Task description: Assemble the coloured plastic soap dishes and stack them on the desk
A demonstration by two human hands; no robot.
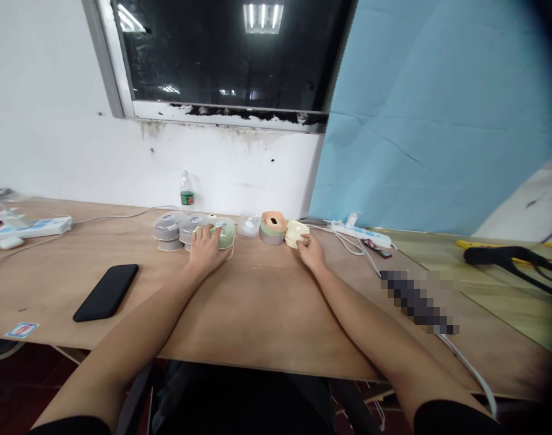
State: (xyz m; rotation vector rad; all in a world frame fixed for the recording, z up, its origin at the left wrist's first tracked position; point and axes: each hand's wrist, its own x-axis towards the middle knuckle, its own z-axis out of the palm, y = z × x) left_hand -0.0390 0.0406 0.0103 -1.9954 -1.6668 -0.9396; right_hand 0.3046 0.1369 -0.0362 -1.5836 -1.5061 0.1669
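Note:
Near the wall stands a row of small rounded containers. My left hand is closed on a pale green container with a clear lid, its thumb lying over the near-left side. Beside those fingers are grey clear-lidded containers, stacked in pairs. My right hand pinches the right side of a stack of cream containers. Between my hands sit a clear container and a stack with an orange top piece over green and grey ones. The orange piece has a dark slot.
A black phone lies at the left. Power strips with cables rest at both ends of the wooden table. A plastic bottle stands against the wall. A pixelated dark object and black straps are on the right.

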